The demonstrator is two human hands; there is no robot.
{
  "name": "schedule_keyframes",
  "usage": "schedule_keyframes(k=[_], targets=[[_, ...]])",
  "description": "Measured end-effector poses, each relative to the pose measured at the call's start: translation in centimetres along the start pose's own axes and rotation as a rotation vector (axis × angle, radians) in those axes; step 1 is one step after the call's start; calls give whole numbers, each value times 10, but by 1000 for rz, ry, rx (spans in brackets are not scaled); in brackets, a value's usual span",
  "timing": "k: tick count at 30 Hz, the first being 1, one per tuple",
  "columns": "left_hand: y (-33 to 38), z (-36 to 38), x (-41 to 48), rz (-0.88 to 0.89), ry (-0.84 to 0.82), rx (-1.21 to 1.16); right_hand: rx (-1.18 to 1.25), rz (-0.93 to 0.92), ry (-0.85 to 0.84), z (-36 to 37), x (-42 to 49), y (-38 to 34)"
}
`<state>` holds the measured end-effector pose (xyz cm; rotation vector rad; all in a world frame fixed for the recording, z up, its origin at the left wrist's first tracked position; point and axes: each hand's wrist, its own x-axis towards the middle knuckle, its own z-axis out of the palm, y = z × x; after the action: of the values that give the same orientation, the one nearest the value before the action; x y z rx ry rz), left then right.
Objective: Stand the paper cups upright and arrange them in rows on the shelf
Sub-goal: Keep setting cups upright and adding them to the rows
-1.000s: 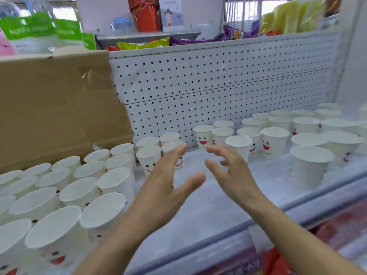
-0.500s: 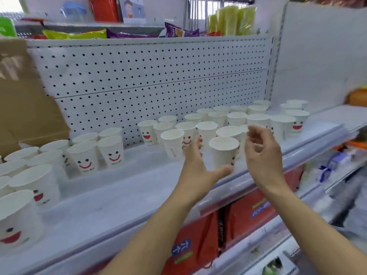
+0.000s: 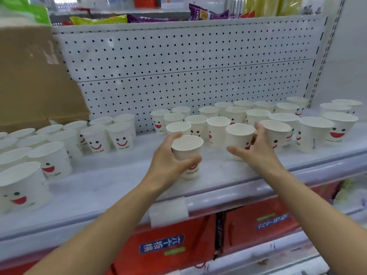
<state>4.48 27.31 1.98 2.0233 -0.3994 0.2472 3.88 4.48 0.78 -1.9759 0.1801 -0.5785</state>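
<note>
Cups all upright on the shelf [image 3: 111, 183] but only loosely rowed near the pegboard [image 3: 178, 62]; left hand [image 3: 168, 165] wraps one front cup [image 3: 187, 155], right hand [image 3: 256, 149] half-closed around its neighbour [image 3: 239, 139], alignment still pending.

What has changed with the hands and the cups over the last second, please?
The left hand, empty a second ago, now grips a paper cup at the front of the shelf. The right hand has closed around a second cup. The other cups remain upright in their groups.
</note>
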Motion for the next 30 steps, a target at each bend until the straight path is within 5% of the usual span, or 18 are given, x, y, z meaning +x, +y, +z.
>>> schedule_keyframes(k=[9,16,21,27,30], targets=[[-41,-83,-29,-78,165,10,104,-55,91,32,-18,-18],[-70,-156,-26,-187,181,157,153,-208,-262,135,-59,-74],[-71,-171,-18,-206,106,238,89,-146,-334,194,-53,-90],[-54,-193,-36,197,194,678,31,-175,-407,193,-52,-98],[-44,-213,-32,220,70,678,29,-225,-439,185,-52,-106]])
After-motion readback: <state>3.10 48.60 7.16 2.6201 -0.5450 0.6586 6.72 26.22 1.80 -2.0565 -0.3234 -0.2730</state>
